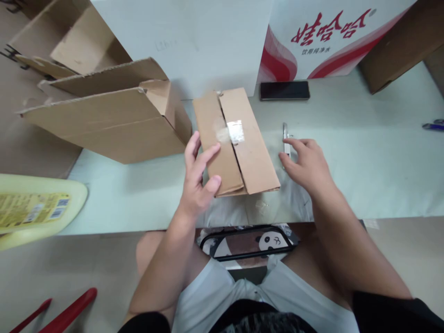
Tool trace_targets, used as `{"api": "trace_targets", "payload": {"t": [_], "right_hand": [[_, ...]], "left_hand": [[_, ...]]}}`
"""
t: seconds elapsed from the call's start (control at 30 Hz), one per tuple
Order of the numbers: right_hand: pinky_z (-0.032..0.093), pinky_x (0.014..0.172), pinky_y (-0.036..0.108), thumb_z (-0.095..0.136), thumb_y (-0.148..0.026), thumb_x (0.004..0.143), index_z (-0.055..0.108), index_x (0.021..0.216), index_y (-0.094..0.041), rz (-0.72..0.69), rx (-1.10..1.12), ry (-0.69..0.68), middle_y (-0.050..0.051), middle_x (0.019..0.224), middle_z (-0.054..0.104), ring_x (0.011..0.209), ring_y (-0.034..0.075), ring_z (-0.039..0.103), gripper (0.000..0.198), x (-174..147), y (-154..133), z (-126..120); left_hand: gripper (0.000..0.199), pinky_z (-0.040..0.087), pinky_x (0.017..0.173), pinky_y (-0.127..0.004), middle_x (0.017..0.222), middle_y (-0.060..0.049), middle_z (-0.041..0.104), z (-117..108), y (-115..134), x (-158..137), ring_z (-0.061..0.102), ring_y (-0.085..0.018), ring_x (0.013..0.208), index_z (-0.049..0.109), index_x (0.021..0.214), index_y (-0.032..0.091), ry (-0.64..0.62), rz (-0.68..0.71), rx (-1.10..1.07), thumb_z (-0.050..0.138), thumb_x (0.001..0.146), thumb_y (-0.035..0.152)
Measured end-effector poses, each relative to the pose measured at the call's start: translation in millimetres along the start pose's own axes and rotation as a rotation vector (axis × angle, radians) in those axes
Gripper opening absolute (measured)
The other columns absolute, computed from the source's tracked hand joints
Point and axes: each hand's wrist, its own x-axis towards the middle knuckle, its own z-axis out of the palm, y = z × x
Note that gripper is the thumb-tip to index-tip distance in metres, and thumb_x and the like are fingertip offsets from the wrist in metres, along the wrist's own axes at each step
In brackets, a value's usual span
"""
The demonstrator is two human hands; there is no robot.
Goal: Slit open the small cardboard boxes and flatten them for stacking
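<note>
In the head view, two hands are at work over one table (347,180) with a pale green cover. The left hand (196,187) lies on one small cardboard box (255,157), its fingers spread over the left top flap and side, the thumb apart near the close edge. This box is on the table in front of the person, its two top flaps meeting at a narrow gap bridged by one patch of shiny tape (237,131); what is inside cannot be seen. The right hand (308,164) is at one slim metallic tool (285,132) just right of the box, thumb and forefinger parted around its near end; whether they touch it cannot be told.

One larger cardboard box (135,132) stands open at the left, flaps raised, its contents hidden. Behind are one white carton (194,41) and one red-and-white carton (322,60), with one phone (284,90) lying before them. Two blue pens (433,126) lie far right; one yellow container (34,208) is at the left edge.
</note>
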Motion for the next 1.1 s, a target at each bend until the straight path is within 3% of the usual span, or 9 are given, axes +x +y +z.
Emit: {"api": "trace_targets", "payload": {"t": [0.13, 0.3, 0.4, 0.53, 0.77, 0.87, 0.97, 1.03, 1.1], "right_hand": [[0.048, 0.098, 0.052, 0.054, -0.039, 0.092, 0.068, 0.136, -0.022, 0.024, -0.246, -0.15, 0.017, 0.118, 0.068, 0.112, 0.036, 0.062, 0.049, 3, 10, -4], [0.048, 0.083, 0.041, 0.054, -0.026, 0.088, 0.06, 0.134, -0.016, 0.105, -0.235, -0.23, 0.016, 0.112, 0.072, 0.101, 0.033, 0.065, 0.047, 4, 1, -4], [0.046, 0.077, 0.038, 0.058, -0.025, 0.082, 0.055, 0.137, -0.012, 0.197, -0.138, -0.203, 0.016, 0.109, 0.073, 0.093, 0.031, 0.065, 0.057, 8, -2, -4], [0.045, 0.077, 0.037, 0.055, -0.024, 0.08, 0.07, 0.107, -0.017, 0.15, -0.087, -0.11, 0.015, 0.103, 0.071, 0.089, 0.028, 0.063, 0.032, 11, -3, -7], [0.038, 0.065, 0.035, 0.056, -0.029, 0.084, 0.058, 0.119, -0.022, 0.186, 0.129, 0.064, -0.003, 0.06, 0.052, 0.055, 0.018, 0.043, 0.035, 5, -4, -26], [0.042, 0.063, 0.033, 0.062, -0.034, 0.082, 0.06, 0.108, -0.025, 0.086, 0.547, 0.123, -0.002, 0.069, 0.059, 0.059, 0.016, 0.052, 0.028, 1, -11, -40], [0.041, 0.055, 0.03, 0.074, -0.036, 0.073, 0.06, 0.104, -0.027, -0.17, 0.883, 0.306, -0.004, 0.072, 0.06, 0.058, 0.013, 0.054, 0.035, -5, -23, -49], [0.036, 0.047, 0.029, 0.077, -0.04, 0.073, 0.056, 0.092, -0.027, -0.346, 0.947, 0.566, -0.007, 0.062, 0.05, 0.047, 0.011, 0.044, 0.031, -13, -32, -52], [0.031, 0.045, 0.03, 0.066, -0.055, 0.087, 0.048, 0.089, -0.028, -0.407, 0.839, 0.662, -0.008, 0.058, 0.038, 0.042, 0.01, 0.033, 0.032, -26, -40, -54]], "left_hand": [[0.061, 0.03, 0.126, -0.067, 0.173, -0.004, 0.025, 5, 11, 2, 0.032, -0.04, 0.157, 0.049, 0.149, 0.04, -0.033, 0.131, 0.089, 0.041, 0.097, 0.072], [0.074, 0.021, 0.128, -0.072, 0.161, -0.011, 0.042, 4, 26, 8, 0.038, -0.04, 0.153, 0.045, 0.148, 0.034, -0.143, 0.234, 0.179, 0.047, 0.089, 0.079], [0.077, 0.024, 0.128, -0.071, 0.15, -0.012, 0.051, 3, 31, 11, 0.047, -0.037, 0.145, 0.044, 0.146, 0.032, -0.161, 0.244, 0.226, 0.064, 0.083, 0.072], [0.074, 0.025, 0.128, -0.07, 0.144, -0.012, 0.052, 2, 31, 10, 0.05, -0.036, 0.14, 0.045, 0.142, 0.031, -0.138, 0.242, 0.229, 0.066, 0.083, 0.07], [0.075, 0.03, 0.126, -0.067, 0.148, -0.015, 0.048, 7, 39, 5, 0.045, -0.036, 0.143, 0.041, 0.145, 0.029, -0.234, 0.268, 0.17, 0.063, 0.086, 0.069], [0.073, 0.029, 0.128, -0.064, 0.147, -0.016, 0.049, 13, 46, 3, 0.046, -0.034, 0.142, 0.043, 0.144, 0.026, -0.234, 0.273, 0.138, 0.063, 0.087, 0.067], [0.073, 0.028, 0.129, -0.063, 0.145, -0.017, 0.05, 20, 49, 1, 0.049, -0.034, 0.14, 0.045, 0.143, 0.024, -0.195, 0.278, 0.119, 0.064, 0.085, 0.065], [0.074, 0.028, 0.128, -0.064, 0.145, -0.017, 0.051, 23, 47, 0, 0.049, -0.035, 0.14, 0.045, 0.143, 0.024, -0.174, 0.281, 0.113, 0.063, 0.085, 0.067], [0.074, 0.028, 0.128, -0.065, 0.146, -0.016, 0.05, 24, 46, 0, 0.048, -0.035, 0.141, 0.045, 0.144, 0.025, -0.163, 0.271, 0.108, 0.06, 0.086, 0.068]]}}
